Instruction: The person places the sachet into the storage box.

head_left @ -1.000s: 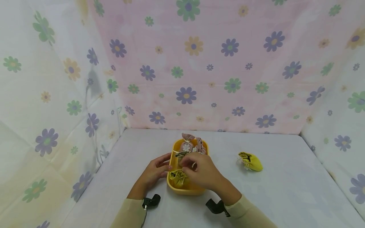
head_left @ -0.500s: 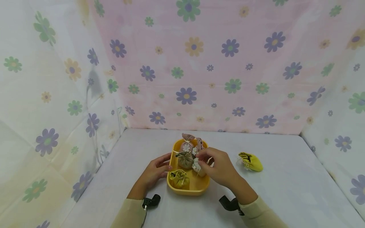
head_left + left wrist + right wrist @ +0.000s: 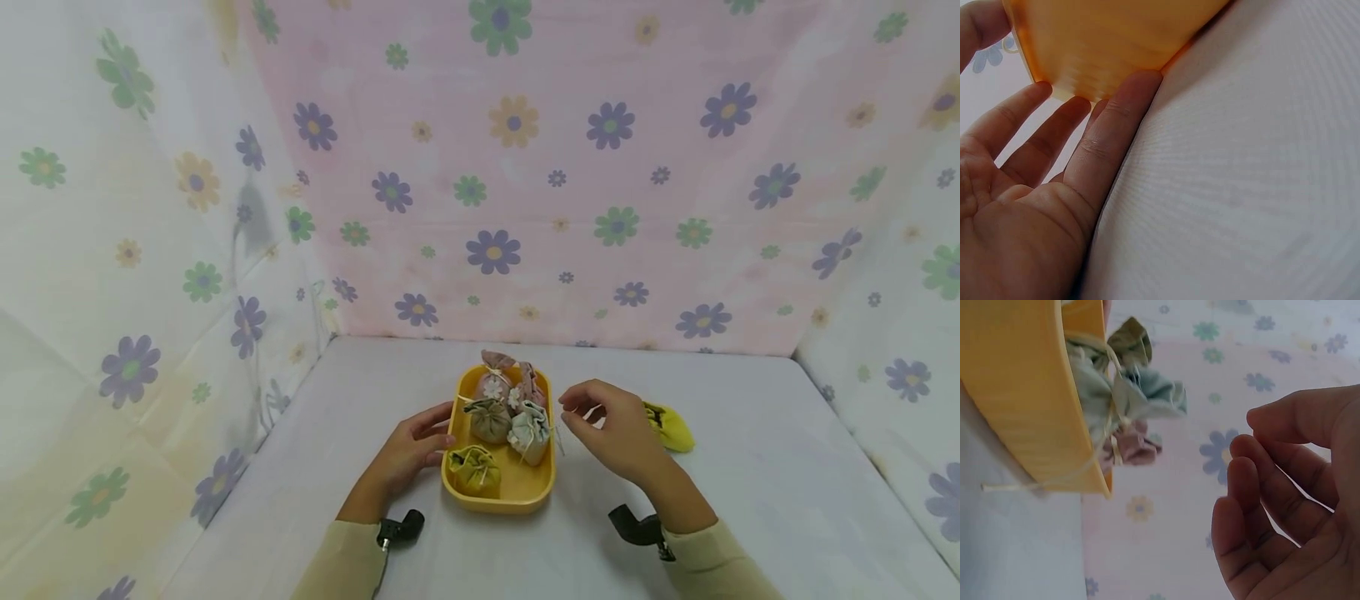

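A yellow tray (image 3: 501, 505) holds several small drawstring pouches. My left hand (image 3: 408, 450) rests at the tray's left side, its fingertips touching the wall in the left wrist view. My right hand (image 3: 618, 429) hovers right of the tray with loosely curved fingers and nothing in them. Nearest to it inside the tray is a pale blue-green pouch (image 3: 531, 442), its cord hanging over the rim. An olive pouch (image 3: 489, 423) sits beside that one. A yellow-green pouch (image 3: 475, 475) lies in the near left corner, and a pink pouch (image 3: 492, 385) at the far end.
Another yellow pouch (image 3: 677, 429) lies on the white table (image 3: 750, 483), partly hidden behind my right hand. Flower-print cloth (image 3: 555, 150) encloses the table at the back and both sides. Black wrist cameras (image 3: 636, 527) stick out from both wrists.
My right hand has let go of the pale blue-green pouch in the tray and moved right, toward the yellow pouch on the table. My left hand has stayed at the tray.
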`<state>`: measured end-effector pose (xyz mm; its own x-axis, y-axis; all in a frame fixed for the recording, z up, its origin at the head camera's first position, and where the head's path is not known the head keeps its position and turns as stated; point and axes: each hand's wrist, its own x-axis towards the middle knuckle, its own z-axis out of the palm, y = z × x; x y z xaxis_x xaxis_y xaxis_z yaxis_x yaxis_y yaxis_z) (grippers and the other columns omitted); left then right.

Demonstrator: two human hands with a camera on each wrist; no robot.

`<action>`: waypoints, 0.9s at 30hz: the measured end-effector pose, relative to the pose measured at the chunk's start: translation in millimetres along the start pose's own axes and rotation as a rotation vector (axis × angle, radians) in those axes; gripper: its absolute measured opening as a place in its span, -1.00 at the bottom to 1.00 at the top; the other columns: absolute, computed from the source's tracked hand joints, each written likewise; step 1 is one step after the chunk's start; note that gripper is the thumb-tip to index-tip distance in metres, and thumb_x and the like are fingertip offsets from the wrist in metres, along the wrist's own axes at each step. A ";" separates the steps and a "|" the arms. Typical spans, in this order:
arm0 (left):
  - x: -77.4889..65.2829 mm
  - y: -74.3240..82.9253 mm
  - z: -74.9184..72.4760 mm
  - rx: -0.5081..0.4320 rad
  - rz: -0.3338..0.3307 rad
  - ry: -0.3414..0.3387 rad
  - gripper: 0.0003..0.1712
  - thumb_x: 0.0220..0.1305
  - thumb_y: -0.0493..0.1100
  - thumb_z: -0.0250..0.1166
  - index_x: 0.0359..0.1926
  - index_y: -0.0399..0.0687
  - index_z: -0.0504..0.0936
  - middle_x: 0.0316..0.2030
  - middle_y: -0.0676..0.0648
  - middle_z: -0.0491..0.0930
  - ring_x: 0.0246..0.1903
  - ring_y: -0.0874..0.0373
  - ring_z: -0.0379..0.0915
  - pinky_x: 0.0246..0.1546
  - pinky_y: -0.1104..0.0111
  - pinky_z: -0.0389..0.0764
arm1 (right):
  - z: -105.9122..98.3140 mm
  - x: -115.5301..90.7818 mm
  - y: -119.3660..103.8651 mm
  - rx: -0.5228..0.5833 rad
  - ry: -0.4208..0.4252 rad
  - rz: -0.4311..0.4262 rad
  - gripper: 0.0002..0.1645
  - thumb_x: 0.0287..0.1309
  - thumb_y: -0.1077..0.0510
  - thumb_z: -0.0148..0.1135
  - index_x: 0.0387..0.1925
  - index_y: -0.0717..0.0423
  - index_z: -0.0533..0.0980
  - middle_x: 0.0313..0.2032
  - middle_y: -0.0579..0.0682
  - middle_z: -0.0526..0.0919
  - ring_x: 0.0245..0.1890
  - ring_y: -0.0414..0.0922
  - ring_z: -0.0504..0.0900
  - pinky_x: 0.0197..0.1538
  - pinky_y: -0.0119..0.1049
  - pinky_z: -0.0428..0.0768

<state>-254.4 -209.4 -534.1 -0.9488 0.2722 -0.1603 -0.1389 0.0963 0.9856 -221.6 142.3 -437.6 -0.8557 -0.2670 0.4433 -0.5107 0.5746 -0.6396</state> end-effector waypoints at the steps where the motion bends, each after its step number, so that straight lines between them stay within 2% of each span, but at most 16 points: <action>1: 0.3 -0.6 0.1 -0.001 0.000 -0.004 -0.26 0.32 -0.07 0.44 0.48 0.28 0.42 0.48 0.02 0.38 0.42 -0.08 0.38 0.10 0.18 0.73 | -3.7 0.1 2.5 -0.009 0.001 0.008 -0.79 0.25 0.18 0.44 -0.09 -0.06 0.67 -0.24 -0.25 0.72 -0.25 -0.29 0.65 -0.16 -0.22 0.75; 7: 0.3 -1.9 0.6 0.001 0.009 -0.001 -0.24 0.30 -0.07 0.45 0.48 0.31 0.42 0.48 0.03 0.38 0.43 -0.08 0.38 0.10 0.19 0.73 | -27.7 0.1 21.7 -0.073 0.017 0.045 -0.78 0.26 0.13 0.44 -0.06 -0.05 0.67 -0.15 -0.14 0.75 -0.15 -0.19 0.68 -0.06 -0.08 0.75; 13: 0.2 -2.8 1.2 -0.008 0.002 0.000 -0.23 0.28 -0.07 0.47 0.47 0.32 0.43 0.48 0.04 0.38 0.42 -0.07 0.40 0.10 0.18 0.73 | -53.4 -4.2 45.9 -0.058 0.062 0.087 -0.71 0.29 0.06 0.43 0.03 -0.07 0.66 -0.06 -0.15 0.75 -0.07 -0.17 0.67 -0.03 -0.24 0.72; 17: 1.3 -4.3 1.2 -0.007 -0.001 -0.008 -0.23 0.28 -0.07 0.47 0.48 0.31 0.42 0.49 0.04 0.37 0.43 -0.07 0.38 0.10 0.18 0.73 | -67.7 -10.7 61.3 -0.075 0.035 0.124 -0.64 0.31 -0.05 0.40 0.10 -0.15 0.63 0.04 -0.18 0.73 0.02 -0.17 0.63 0.04 -0.34 0.66; 20: 0.9 -3.7 1.0 -0.004 -0.004 0.004 -0.22 0.27 -0.06 0.48 0.48 0.30 0.42 0.48 0.03 0.38 0.42 -0.08 0.39 0.09 0.18 0.73 | -72.6 -15.7 72.5 -0.103 -0.026 0.151 -0.57 0.31 -0.13 0.39 0.16 -0.18 0.60 0.12 -0.15 0.70 0.11 -0.12 0.60 0.13 -0.21 0.64; 24: 0.0 -1.7 0.8 -0.003 -0.005 0.020 -0.21 0.25 -0.04 0.49 0.47 0.30 0.43 0.48 0.02 0.39 0.40 -0.07 0.41 0.09 0.19 0.73 | -75.1 -22.3 86.5 -0.117 -0.085 0.180 -0.42 0.28 -0.19 0.41 0.25 -0.14 0.55 0.21 -0.06 0.64 0.21 0.00 0.56 0.25 0.16 0.56; 27: -0.3 -1.2 1.0 -0.012 -0.010 0.023 -0.22 0.25 -0.04 0.50 0.47 0.30 0.44 0.48 0.03 0.39 0.41 -0.06 0.41 0.09 0.18 0.73 | -75.5 -27.1 95.5 -0.125 -0.117 0.202 -0.27 0.20 -0.24 0.46 0.33 -0.10 0.49 0.28 0.01 0.59 0.27 0.08 0.52 0.31 0.27 0.48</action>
<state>-253.6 -208.7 -535.2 -0.9535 0.2495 -0.1689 -0.1515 0.0876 0.9846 -240.9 262.9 -463.3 -0.9467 -0.2211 0.2344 -0.3208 0.7146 -0.6217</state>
